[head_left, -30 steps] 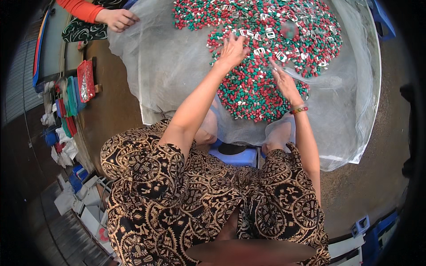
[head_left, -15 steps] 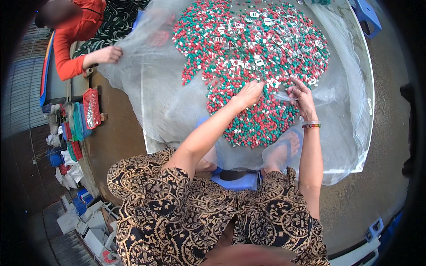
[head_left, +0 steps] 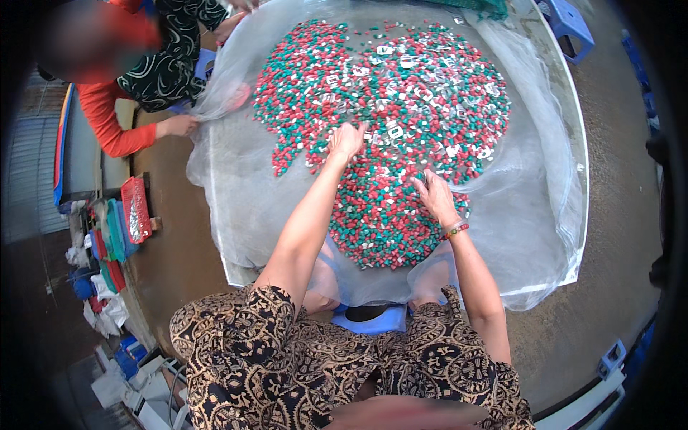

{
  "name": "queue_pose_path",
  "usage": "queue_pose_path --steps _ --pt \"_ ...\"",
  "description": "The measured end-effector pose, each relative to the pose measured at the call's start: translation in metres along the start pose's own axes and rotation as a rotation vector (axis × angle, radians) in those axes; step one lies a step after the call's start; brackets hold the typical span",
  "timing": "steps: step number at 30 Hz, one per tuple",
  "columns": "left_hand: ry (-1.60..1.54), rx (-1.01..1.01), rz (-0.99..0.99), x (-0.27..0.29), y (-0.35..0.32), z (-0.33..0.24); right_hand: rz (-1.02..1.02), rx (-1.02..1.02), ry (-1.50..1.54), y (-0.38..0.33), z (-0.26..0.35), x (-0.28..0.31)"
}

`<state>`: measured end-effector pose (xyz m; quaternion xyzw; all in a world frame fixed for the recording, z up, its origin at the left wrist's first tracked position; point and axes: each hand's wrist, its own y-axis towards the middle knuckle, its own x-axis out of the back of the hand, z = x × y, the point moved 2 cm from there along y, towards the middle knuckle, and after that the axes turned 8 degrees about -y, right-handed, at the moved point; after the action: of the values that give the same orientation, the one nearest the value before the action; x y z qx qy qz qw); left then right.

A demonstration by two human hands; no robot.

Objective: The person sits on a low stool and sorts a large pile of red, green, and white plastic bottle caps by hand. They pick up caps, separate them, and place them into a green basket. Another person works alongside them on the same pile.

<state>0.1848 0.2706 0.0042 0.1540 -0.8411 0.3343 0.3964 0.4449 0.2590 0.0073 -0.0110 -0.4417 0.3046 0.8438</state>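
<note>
A big heap of small red and green wrapped pieces [head_left: 373, 215], mixed with small white packets [head_left: 394, 132], lies on a clear plastic sheet [head_left: 251, 208] spread over a low table. My left hand [head_left: 346, 141] rests palm down on the heap near its middle, fingers curled into the pieces. Lower and to the right, my right hand [head_left: 433, 197], with a beaded bracelet on its wrist, presses on the heap with fingers spread. Whether either hand holds pieces cannot be told.
Another person in a red sleeve and black patterned top sits at the upper left, one hand [head_left: 178, 126] on the sheet's edge. A red basket [head_left: 135, 209] and stacked coloured goods stand at the left. A blue stool [head_left: 566, 18] stands at the top right.
The view has shifted so the heap sits lower and more central. My left hand has slid toward the heap's middle; my right hand has drawn down and back. The other person has leaned in.
</note>
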Motion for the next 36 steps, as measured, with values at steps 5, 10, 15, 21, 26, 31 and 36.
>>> queue_pose_path --steps 5,10,15,21,26,31,36 --pt "0.027 -0.312 0.054 -0.039 -0.03 -0.006 -0.003 -0.071 0.032 0.006 -0.018 0.029" --pt "-0.02 -0.471 0.27 -0.037 -0.077 -0.013 -0.043 -0.039 0.018 -0.003 -0.025 0.037" --pt "-1.517 -0.034 0.746 -0.002 -0.083 -0.016 -0.055 -0.224 0.337 -0.02 -0.035 0.052" --pt "-1.431 -0.031 0.566 -0.003 -0.043 -0.018 -0.127 0.112 1.453 -0.035 -0.027 0.093" --pt "0.165 -0.358 -0.022 -0.046 -0.03 -0.031 -0.118 0.006 1.464 -0.031 -0.029 0.11" --pt "-0.202 -0.474 0.112 -0.058 -0.049 -0.034 -0.042 -0.046 0.563 0.008 -0.032 0.059" --pt "-1.659 -0.083 0.841 -0.013 -0.081 -0.027 -0.049 0.168 -0.318 0.013 0.0 -0.02"
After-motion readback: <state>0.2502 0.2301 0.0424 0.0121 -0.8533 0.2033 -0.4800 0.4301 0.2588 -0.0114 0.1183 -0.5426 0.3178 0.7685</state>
